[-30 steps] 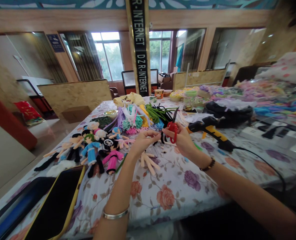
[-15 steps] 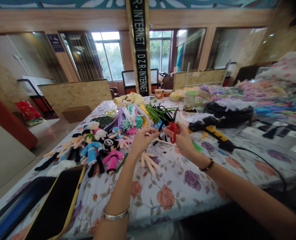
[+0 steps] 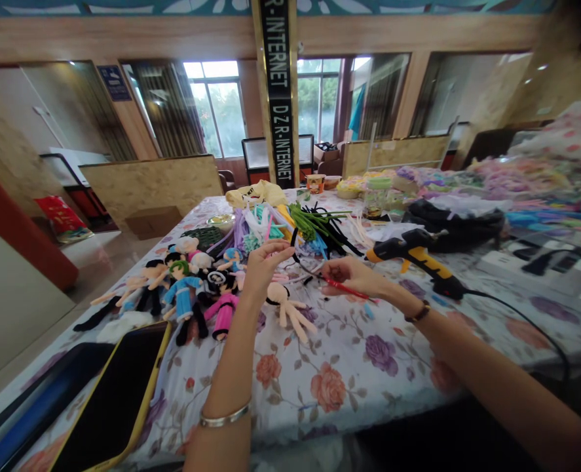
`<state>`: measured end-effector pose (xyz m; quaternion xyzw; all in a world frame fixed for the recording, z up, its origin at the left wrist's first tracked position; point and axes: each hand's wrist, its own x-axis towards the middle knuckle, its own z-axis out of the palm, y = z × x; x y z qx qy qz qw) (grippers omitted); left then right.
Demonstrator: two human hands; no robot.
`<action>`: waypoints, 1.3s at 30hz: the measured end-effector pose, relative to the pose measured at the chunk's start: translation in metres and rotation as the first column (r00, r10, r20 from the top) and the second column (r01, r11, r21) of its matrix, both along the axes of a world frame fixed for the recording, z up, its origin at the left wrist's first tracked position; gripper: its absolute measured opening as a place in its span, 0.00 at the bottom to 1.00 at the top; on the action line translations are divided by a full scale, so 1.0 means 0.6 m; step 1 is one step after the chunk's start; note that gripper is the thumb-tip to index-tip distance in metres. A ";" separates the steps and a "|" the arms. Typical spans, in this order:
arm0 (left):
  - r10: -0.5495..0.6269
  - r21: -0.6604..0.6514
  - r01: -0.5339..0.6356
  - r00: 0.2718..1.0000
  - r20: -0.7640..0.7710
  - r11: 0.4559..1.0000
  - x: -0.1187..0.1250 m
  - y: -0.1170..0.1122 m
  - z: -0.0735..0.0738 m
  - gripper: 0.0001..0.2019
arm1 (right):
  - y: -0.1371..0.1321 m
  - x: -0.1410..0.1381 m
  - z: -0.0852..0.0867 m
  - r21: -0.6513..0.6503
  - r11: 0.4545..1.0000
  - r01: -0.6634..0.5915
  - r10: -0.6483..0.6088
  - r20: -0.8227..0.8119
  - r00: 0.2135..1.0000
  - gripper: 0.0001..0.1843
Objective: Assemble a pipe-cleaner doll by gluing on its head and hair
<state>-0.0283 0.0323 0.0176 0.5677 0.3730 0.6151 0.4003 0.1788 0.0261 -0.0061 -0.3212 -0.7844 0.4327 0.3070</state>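
Between the fingertips of my left hand [image 3: 266, 267] is a short black pipe cleaner [image 3: 295, 237], pointing upward. My right hand [image 3: 353, 275] grips red-handled scissors [image 3: 345, 287], with the blades aimed left at the pipe cleaner's lower end. Whether the blades touch it I cannot tell. Below my hands a bare beige pipe-cleaner doll [image 3: 290, 308] lies on the flowered tablecloth [image 3: 300, 367]. Behind them spreads a bundle of coloured pipe cleaners [image 3: 314, 223]. Left of my left forearm are several dressed dolls, among them a green-haired doll in blue [image 3: 181, 292] and one in pink [image 3: 223, 308].
A black and yellow glue gun [image 3: 420, 257] lies to the right, its cord [image 3: 521, 305] running off the table edge. Front left rests a yellow-cased phone [image 3: 118, 393] beside a dark blue object [image 3: 39, 400]. A black bag [image 3: 447, 223] and piled craft material [image 3: 506, 177] occupy the back right.
The scissors have swung from upright to nearly level, blades now toward my left hand. My left hand has shifted slightly left and up, and the black pipe cleaner shows above its fingertips.
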 end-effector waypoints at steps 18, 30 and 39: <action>-0.027 0.000 0.027 0.997 -0.067 1.000 0.003 0.003 -0.004 0.08 | 0.005 -0.003 -0.014 0.084 0.996 0.038 -0.047 0.107 0.993 0.19; -0.030 -0.039 0.028 0.998 -0.052 0.999 0.006 -0.007 0.003 0.09 | 0.007 -0.005 -0.019 0.079 0.994 0.078 -0.084 0.081 0.993 0.22; -0.028 -0.041 0.026 0.998 -0.056 0.999 0.007 -0.008 0.003 0.09 | 0.008 -0.006 -0.021 0.102 0.992 0.079 -0.088 0.085 0.993 0.20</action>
